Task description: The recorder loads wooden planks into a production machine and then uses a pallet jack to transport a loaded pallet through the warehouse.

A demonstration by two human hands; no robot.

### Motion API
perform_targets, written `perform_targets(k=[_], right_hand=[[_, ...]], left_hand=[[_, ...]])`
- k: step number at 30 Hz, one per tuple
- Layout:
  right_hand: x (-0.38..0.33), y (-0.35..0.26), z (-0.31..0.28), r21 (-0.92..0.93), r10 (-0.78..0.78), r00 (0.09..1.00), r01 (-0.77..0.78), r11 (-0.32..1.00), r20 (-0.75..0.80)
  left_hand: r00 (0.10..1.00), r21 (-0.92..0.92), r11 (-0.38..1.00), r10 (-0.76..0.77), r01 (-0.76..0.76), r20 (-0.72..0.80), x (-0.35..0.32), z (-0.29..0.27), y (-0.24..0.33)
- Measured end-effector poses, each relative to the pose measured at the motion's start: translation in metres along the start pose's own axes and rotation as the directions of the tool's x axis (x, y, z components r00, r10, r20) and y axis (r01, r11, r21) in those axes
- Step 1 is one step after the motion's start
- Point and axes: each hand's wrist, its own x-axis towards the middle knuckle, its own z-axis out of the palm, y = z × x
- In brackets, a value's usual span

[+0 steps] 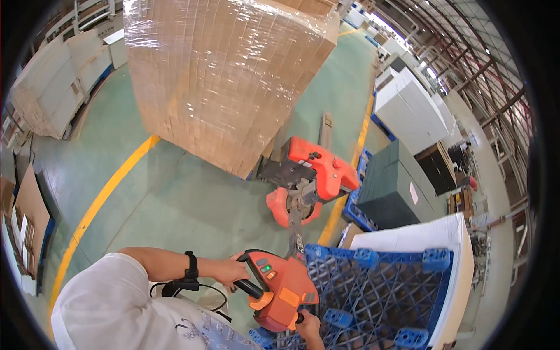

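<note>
By the left grip (pixel 232 271) and the right grip (pixel 310 328), each closed around a black handle (pixel 249 289), the red control head (pixel 281 293) is held. Beyond it, the red pallet truck (pixel 328 170) is borne on the green floor (pixel 195 198), near the right yellow line (pixel 331 223), with a film-wrapped stack (pixel 216 76) ahead and a blue plastic pallet (pixel 366 257) beside the control head.

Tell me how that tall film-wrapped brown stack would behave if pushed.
The brown stack is probably heavy, since it looks far bulkier than the red pallet truck next to it. The clear film wrapped around it should help it move as one block. That glossy surface might feel slippery.
</note>
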Motion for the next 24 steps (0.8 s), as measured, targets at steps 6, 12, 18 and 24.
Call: perform_targets(k=[6,12,18,24], right_hand=[[-0.083,-0.038,0.119,0.026,-0.111,0.986,0.115,0.993,-0.126],[-0.205,-0.129,0.209,0.066,-0.145,0.957,0.166,0.984,-0.251],[-0.317,-0.195,0.253,0.036,-0.136,0.971,0.146,0.989,-0.194],[-0.426,-0.218,0.330,0.016,-0.129,0.970,0.135,0.991,-0.207]], left_hand=[[0.999,0.110,0.993,0.041,-0.044,0.030,-0.094,0.092,-0.009],[0.999,0.160,0.987,-0.030,0.023,0.041,-0.224,0.116,0.036],[0.999,0.167,0.985,-0.034,0.041,-0.042,-0.343,0.169,0.090],[0.996,0.138,0.987,-0.081,0.086,-0.037,-0.442,0.242,0.152]])
